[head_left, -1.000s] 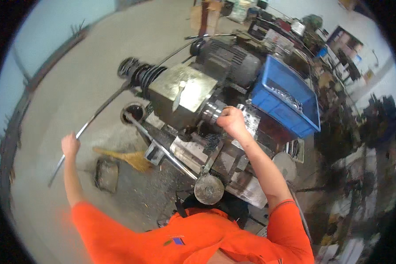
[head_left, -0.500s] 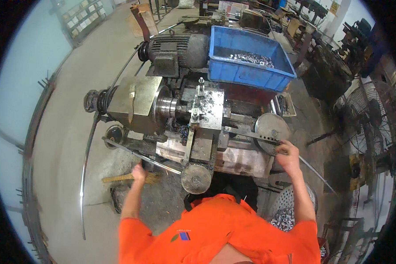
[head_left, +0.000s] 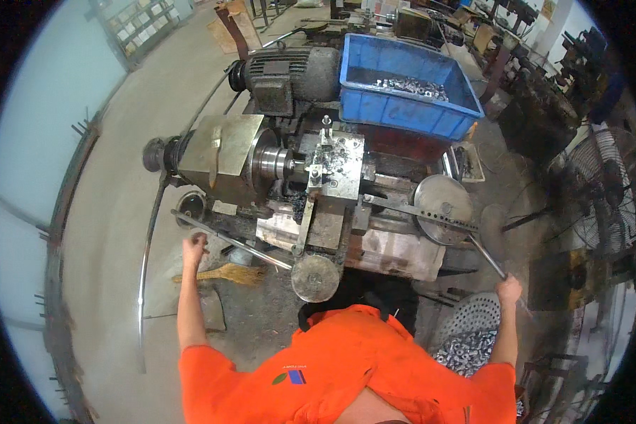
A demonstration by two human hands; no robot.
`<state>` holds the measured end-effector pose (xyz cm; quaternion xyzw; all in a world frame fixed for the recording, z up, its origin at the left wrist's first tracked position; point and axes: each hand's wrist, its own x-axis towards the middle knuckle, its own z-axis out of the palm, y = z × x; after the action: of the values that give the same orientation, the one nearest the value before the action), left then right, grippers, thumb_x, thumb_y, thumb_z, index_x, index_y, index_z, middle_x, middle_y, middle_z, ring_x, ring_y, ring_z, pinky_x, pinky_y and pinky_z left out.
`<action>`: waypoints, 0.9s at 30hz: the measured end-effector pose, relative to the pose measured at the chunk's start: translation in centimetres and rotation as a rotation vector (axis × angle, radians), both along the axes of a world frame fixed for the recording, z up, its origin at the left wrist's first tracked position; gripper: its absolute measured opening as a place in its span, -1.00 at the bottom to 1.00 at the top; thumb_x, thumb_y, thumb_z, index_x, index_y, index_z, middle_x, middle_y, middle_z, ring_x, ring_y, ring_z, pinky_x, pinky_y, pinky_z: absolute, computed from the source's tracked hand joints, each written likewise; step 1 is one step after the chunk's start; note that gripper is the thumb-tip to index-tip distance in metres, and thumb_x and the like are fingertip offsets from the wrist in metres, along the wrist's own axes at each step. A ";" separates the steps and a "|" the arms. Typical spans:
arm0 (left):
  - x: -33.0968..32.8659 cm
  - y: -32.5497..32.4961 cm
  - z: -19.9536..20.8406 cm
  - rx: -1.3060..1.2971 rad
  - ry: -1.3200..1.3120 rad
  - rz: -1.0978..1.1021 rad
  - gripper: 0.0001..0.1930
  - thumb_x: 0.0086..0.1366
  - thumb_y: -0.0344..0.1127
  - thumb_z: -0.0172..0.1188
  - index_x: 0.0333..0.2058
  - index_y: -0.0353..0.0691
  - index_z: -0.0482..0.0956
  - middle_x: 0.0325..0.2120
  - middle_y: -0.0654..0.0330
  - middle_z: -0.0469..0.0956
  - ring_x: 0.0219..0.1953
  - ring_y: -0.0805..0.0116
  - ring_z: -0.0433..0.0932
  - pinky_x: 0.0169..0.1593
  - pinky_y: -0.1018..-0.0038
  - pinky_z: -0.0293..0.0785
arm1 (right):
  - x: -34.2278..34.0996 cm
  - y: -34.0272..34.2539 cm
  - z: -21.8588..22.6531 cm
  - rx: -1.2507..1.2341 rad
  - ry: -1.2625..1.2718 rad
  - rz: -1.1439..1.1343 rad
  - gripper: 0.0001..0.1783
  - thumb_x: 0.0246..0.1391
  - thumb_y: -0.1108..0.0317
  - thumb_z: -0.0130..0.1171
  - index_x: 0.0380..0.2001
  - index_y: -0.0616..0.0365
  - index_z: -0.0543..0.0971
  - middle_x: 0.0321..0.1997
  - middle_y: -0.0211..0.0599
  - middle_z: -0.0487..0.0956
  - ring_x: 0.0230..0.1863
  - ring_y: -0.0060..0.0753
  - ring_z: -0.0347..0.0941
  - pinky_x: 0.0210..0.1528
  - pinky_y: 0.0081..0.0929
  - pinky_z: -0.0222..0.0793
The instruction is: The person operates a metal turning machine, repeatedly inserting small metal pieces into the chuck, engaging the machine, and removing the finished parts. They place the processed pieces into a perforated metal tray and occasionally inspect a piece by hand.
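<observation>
A small lathe-like metal machine stands before me, with a round spindle (head_left: 272, 162) and a tool block (head_left: 339, 166) dark with chips. My right hand (head_left: 509, 287) is closed round the outer end of a metal lever rod (head_left: 486, 254), which slopes from a round disc wheel (head_left: 442, 206). At the left, my left hand (head_left: 194, 249) is just below a long bare handle rod (head_left: 237, 244). Its fingers are loosely curled and apart, with nothing seen in them. That rod runs to a round hub (head_left: 315, 278) on the near side of the machine.
A blue bin (head_left: 410, 106) of small metal parts stands behind the machine, beside an electric motor (head_left: 290, 74). Low at my right is a perforated basket (head_left: 473, 314) full of similar parts. A straw broom (head_left: 230, 274) lies on the floor; a fan (head_left: 593, 177) stands far right.
My right hand has gone from beside the disc wheel outward to the lever's end and taken hold. The lever has turned. My left hand has moved left and up beside the handle rod.
</observation>
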<state>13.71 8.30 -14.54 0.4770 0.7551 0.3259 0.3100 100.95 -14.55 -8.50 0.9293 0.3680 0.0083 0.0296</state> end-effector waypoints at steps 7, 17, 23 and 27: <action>7.0 0.7 4.7 0.185 -0.467 0.396 -0.58 0.24 -0.02 0.02 -0.29 -0.38 0.41 -0.56 0.00 0.53 -0.67 0.31 0.52 -0.64 0.47 0.45 | -11.1 -7.0 -1.6 0.214 0.500 0.127 -0.74 -0.33 0.29 0.12 -0.50 0.22 0.54 -0.62 -0.10 0.48 -0.54 -0.18 0.44 -0.45 -0.31 0.33; 8.7 1.9 4.0 0.199 -0.392 0.391 -0.74 0.17 -0.23 -0.01 -0.32 -0.34 0.39 -0.63 0.10 0.49 -0.66 0.29 0.51 -0.66 0.43 0.42 | -18.1 -7.0 -2.3 0.482 0.916 -0.065 -0.78 -0.31 0.35 0.06 -0.54 0.27 0.50 -0.63 -0.33 0.46 -0.55 -0.46 0.37 -0.46 -0.51 0.29; 8.7 1.4 4.1 0.220 -0.387 0.344 -0.74 0.16 -0.22 -0.01 -0.34 -0.34 0.41 -0.67 0.09 0.50 -0.65 0.30 0.53 -0.65 0.44 0.43 | -18.8 -7.2 -2.8 0.527 0.655 0.150 -0.77 -0.29 0.29 0.03 -0.54 0.22 0.50 -0.63 -0.39 0.43 -0.57 -0.49 0.31 -0.49 -0.53 0.23; 8.3 2.3 3.1 0.159 -0.380 0.373 -0.72 0.16 -0.19 0.00 -0.38 -0.34 0.43 -0.68 0.07 0.49 -0.67 0.29 0.52 -0.65 0.44 0.43 | -18.3 -7.9 -3.8 0.574 0.711 0.168 -0.79 -0.29 0.33 0.02 -0.54 0.23 0.49 -0.67 -0.38 0.41 -0.60 -0.51 0.30 -0.54 -0.52 0.21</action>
<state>21.96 10.56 -11.46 0.2831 0.7302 0.5192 0.3422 82.65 -22.49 -12.30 0.8121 0.4120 -0.2071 -0.3575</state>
